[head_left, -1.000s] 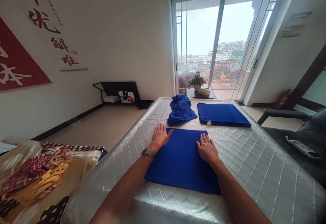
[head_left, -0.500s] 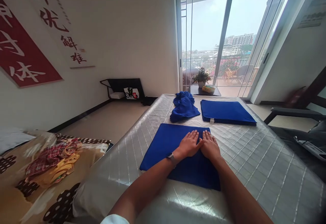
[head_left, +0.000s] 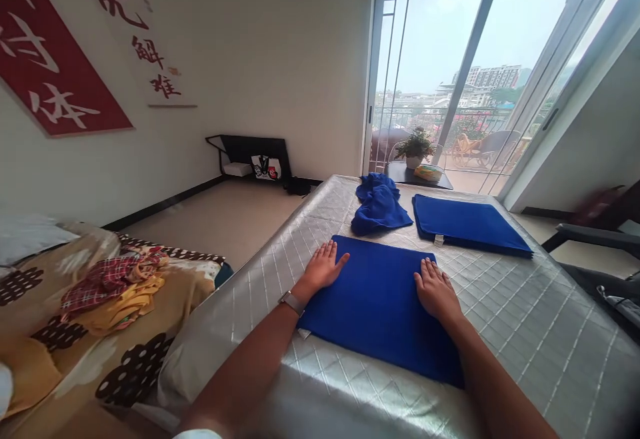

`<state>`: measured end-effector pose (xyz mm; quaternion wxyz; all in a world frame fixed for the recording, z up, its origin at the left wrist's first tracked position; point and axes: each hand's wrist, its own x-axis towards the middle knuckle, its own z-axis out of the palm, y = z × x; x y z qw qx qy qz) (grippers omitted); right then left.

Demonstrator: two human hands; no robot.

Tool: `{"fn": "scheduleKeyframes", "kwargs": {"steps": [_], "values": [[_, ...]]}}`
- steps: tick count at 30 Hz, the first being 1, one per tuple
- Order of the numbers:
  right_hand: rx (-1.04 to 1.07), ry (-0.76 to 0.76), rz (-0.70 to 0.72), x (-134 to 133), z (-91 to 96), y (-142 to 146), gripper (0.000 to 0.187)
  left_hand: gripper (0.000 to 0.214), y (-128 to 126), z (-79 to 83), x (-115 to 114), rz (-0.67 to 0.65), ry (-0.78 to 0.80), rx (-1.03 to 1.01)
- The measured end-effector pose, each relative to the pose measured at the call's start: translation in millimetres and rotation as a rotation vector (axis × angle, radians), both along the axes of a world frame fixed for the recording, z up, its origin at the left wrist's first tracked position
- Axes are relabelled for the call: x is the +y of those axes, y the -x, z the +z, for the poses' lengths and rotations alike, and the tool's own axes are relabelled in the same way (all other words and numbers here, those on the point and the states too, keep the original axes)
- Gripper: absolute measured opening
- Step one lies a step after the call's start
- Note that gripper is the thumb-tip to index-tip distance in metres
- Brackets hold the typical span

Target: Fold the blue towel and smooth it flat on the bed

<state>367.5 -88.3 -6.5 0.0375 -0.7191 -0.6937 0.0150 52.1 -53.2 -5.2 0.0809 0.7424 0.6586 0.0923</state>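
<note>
A folded blue cloth point(head_left: 377, 299) lies flat on the silver quilted mattress point(head_left: 270, 279) in front of me. My left hand point(head_left: 323, 267) rests flat on its left edge, fingers out and thumb apart. On its right edge my right hand point(head_left: 437, 289) lies flat too, fingers stretched forward. A small white tag pokes out at the cloth's near left corner. Behind it, to the right, is a neat folded blue stack point(head_left: 473, 224) with a white label. A crumpled blue cloth point(head_left: 381, 206) sits at the far side of the mattress.
To the left, a bed point(head_left: 195, 286) carries a heap of plaid and yellow clothes point(head_left: 117, 289). A small table with a potted plant point(head_left: 415, 147) stands by the sliding glass door. A dark chair point(head_left: 595, 232) is at the right.
My hands have moved apart from the cloth's right part: the left hand to its left edge, the right hand to its right edge. The view has shifted somewhat left.
</note>
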Motion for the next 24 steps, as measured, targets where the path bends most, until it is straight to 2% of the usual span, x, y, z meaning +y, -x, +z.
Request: {"fn": "scheduleKeyframes", "kwargs": {"steps": [6,10,14,18,21,24], "values": [[-0.036,-0.003,-0.006,2.7,-3.2,-2.9,0.065,0.094,-8.8,6.2,-2.4,-0.005,0.017,-0.013],[-0.060,-0.010,-0.015,-0.6,4.5,0.6,0.065,0.091,-8.6,8.8,-4.9,0.004,0.003,-0.023],[-0.132,-0.060,-0.004,-14.6,11.0,3.3,0.064,0.090,-8.3,7.9,-6.0,-0.001,-0.021,-0.028],[-0.128,-0.092,0.051,-38.7,0.6,1.4,0.066,0.090,-8.8,6.4,-4.6,-0.005,-0.032,-0.029],[-0.085,-0.068,0.041,-52.5,-11.7,0.4,0.067,0.089,-9.4,5.6,-3.7,-0.011,-0.039,-0.022],[-0.061,-0.043,0.020,-57.6,-15.7,2.6,0.067,0.088,-9.0,4.9,-3.5,-0.011,-0.050,-0.017]]}}
